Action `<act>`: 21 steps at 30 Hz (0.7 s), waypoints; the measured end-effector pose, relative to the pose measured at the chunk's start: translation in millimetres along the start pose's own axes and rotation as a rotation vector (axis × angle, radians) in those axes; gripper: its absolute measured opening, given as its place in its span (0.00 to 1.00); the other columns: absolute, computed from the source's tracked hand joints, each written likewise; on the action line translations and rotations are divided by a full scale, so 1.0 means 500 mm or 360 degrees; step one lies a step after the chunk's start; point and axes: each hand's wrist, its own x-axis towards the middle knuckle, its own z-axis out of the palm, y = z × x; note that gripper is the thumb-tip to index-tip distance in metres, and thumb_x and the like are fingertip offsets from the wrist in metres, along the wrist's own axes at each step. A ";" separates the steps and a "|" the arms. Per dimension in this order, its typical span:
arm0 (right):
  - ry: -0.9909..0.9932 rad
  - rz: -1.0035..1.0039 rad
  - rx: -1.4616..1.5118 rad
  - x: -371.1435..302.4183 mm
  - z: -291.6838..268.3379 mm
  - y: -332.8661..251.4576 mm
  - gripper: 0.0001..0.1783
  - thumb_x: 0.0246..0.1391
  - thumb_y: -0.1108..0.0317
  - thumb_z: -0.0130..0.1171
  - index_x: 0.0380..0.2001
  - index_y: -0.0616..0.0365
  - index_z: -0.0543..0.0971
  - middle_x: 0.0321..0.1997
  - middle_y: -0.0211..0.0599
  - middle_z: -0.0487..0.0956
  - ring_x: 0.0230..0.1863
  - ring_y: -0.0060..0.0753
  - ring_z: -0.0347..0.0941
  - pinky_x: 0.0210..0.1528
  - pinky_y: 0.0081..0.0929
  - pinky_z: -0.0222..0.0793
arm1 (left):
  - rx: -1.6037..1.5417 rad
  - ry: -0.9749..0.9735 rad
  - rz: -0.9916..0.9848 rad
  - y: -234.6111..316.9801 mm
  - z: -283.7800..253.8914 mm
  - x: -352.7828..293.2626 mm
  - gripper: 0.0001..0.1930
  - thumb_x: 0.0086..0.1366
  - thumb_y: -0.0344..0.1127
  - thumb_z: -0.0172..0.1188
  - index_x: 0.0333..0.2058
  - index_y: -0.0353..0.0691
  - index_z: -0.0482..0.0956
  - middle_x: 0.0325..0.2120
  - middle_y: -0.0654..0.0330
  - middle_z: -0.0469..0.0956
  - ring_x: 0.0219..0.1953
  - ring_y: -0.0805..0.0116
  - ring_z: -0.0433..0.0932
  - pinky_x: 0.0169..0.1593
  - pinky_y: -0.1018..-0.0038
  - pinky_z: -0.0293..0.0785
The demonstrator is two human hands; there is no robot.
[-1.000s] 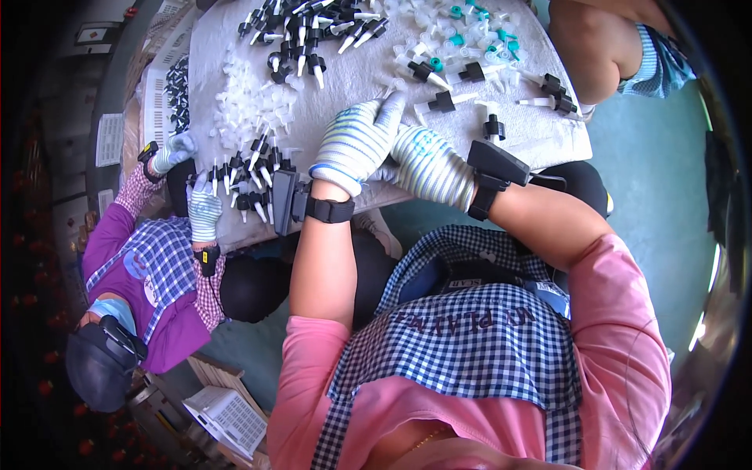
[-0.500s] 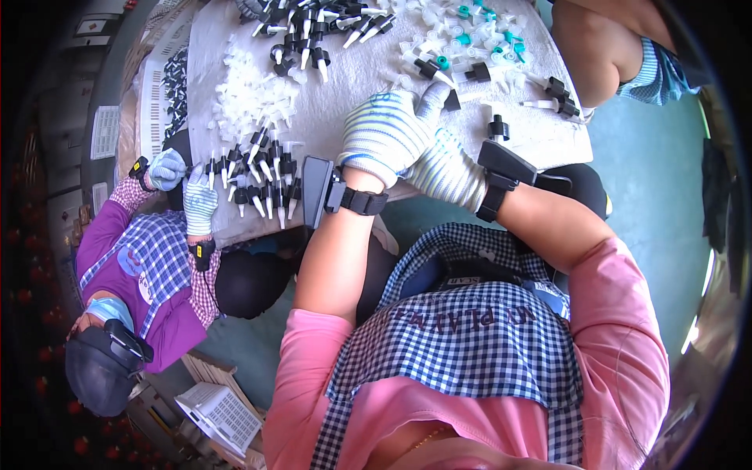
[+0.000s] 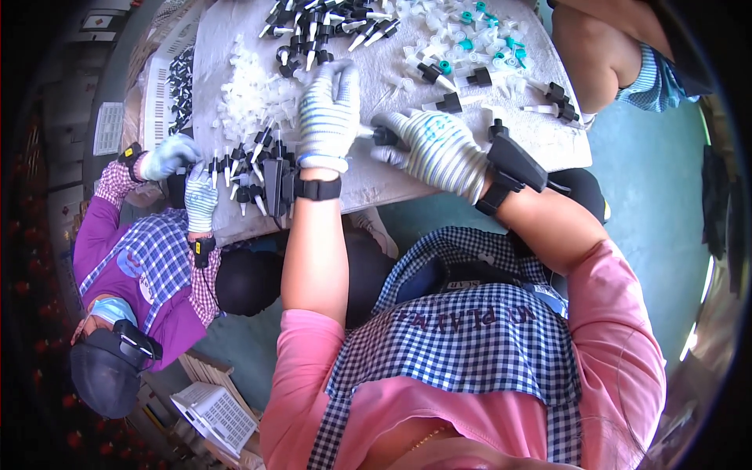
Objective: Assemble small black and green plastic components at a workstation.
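Note:
My right hand (image 3: pixel 439 149), in a striped knit glove, is closed around a black dispenser pump cap (image 3: pixel 385 136); a pale part sticks out on its left side. My left hand (image 3: pixel 327 117), gloved alike, reaches forward with fingers stretched out, its tips near the heap of black pump heads with white stems (image 3: pixel 313 35). Nothing shows in the left fingers. Beside that hand lies a heap of translucent white plastic parts (image 3: pixel 243 94). Beyond my right hand, a few black pump heads (image 3: pixel 449 103) lie apart on the white table covering (image 3: pixel 384 184).
Clear and green plastic parts (image 3: pixel 470 39) are spread at the far right. Several assembled pumps (image 3: pixel 254 160) sit at the table's left edge, by a co-worker's gloved hands (image 3: pixel 201 196). A white crate (image 3: pixel 180 86) holds small dark parts. Another person's knee (image 3: pixel 599 59) is at far right.
My hands were together over the table and have separated. The left moved left toward the heaps; the right drew slightly back, showing the black pump cap in its fingers.

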 end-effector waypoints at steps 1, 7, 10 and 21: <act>-0.0058 0.0060 -0.0049 0.003 -0.016 0.002 0.25 0.57 0.45 0.57 0.47 0.53 0.77 0.30 0.47 0.80 0.36 0.53 0.78 0.38 0.45 0.72 | 0.0216 -0.0050 0.0041 -0.019 -0.003 0.017 0.18 0.64 0.47 0.59 0.46 0.41 0.81 0.49 0.44 0.77 0.49 0.47 0.76 0.54 0.57 0.71; 0.0013 0.0142 -0.0133 0.009 -0.055 0.049 0.16 0.57 0.55 0.60 0.40 0.55 0.83 0.30 0.50 0.80 0.35 0.53 0.79 0.39 0.43 0.74 | 0.0804 -0.0171 0.0103 -0.080 0.027 0.024 0.18 0.60 0.41 0.63 0.49 0.52 0.82 0.56 0.45 0.72 0.63 0.44 0.61 0.65 0.54 0.61; 0.0084 0.0194 -0.0246 0.013 -0.085 0.045 0.15 0.53 0.60 0.64 0.40 0.57 0.83 0.40 0.50 0.80 0.39 0.54 0.78 0.43 0.41 0.74 | 0.0630 -0.0318 0.0071 -0.076 0.016 0.035 0.13 0.57 0.36 0.65 0.42 0.51 0.86 0.55 0.48 0.73 0.59 0.44 0.66 0.63 0.54 0.65; 0.0380 0.0383 0.0537 0.032 -0.065 0.058 0.27 0.61 0.49 0.58 0.52 0.61 0.78 0.40 0.46 0.84 0.41 0.43 0.82 0.47 0.34 0.76 | -0.0628 -0.0497 -0.0196 0.040 0.003 -0.016 0.08 0.62 0.22 0.55 0.35 0.36 0.84 0.35 0.62 0.82 0.35 0.76 0.78 0.41 0.79 0.74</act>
